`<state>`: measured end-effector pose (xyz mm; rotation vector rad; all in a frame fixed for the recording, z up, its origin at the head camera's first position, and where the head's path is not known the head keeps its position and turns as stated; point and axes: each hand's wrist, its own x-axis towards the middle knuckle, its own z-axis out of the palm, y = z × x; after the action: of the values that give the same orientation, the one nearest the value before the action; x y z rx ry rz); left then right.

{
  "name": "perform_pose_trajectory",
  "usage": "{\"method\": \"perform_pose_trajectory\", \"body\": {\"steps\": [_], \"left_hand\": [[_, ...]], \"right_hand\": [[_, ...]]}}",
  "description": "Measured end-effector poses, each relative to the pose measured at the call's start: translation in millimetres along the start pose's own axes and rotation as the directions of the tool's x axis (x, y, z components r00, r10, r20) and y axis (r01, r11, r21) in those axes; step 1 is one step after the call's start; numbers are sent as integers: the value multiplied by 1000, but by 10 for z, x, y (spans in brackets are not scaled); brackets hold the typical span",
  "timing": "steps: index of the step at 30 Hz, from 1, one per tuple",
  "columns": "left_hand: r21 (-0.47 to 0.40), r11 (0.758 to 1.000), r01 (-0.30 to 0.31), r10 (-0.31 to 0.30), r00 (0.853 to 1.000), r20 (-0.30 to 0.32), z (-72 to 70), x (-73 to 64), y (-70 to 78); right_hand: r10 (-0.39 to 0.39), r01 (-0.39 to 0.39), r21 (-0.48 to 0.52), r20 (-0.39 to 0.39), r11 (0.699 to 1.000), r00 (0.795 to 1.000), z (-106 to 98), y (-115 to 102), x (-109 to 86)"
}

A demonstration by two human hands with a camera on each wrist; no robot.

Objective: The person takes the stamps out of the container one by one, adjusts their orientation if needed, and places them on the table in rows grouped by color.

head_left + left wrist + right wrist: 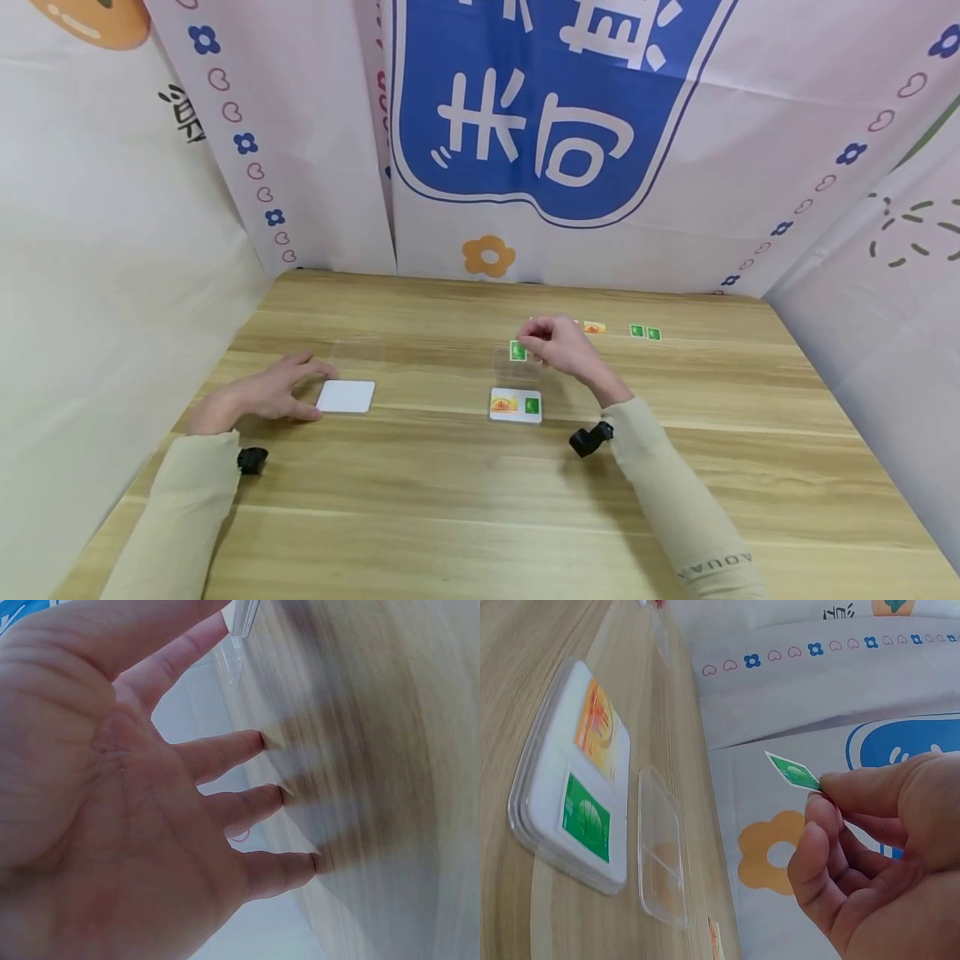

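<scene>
My right hand (558, 343) pinches a small green sticker (793, 772) with a white border between thumb and index finger, raised above the table. Below it lies a clear lid (660, 847). Nearer me, a white card in a shallow clear case (515, 406) bears an orange sticker (598, 729) on its left and a green sticker (586, 817) on its right. On the left, my left hand (277, 390) holds a second, plain white card case (347, 397) by its left side with thumb and index finger. Its other fingertips (271, 795) rest on the wood.
Another clear lid (358, 348) lies behind the plain white case. Farther back on the wooden table (450, 517) are an orange sticker (595, 327) and two green stickers (646, 332); my right hand partly hides more. Printed cloth (330, 167) hangs along the back and sides.
</scene>
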<state>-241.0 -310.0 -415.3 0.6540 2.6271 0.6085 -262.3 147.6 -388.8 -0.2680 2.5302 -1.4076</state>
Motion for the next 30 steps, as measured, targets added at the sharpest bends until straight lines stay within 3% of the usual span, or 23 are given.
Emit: {"method": "perform_pose_trajectory", "body": {"steps": [30], "left_hand": [[24,1000,-4,4,1000,-8,14,4,-35]], "right_hand": [[40,-43,-50,-53,998,998,-427,268,-55]]}}
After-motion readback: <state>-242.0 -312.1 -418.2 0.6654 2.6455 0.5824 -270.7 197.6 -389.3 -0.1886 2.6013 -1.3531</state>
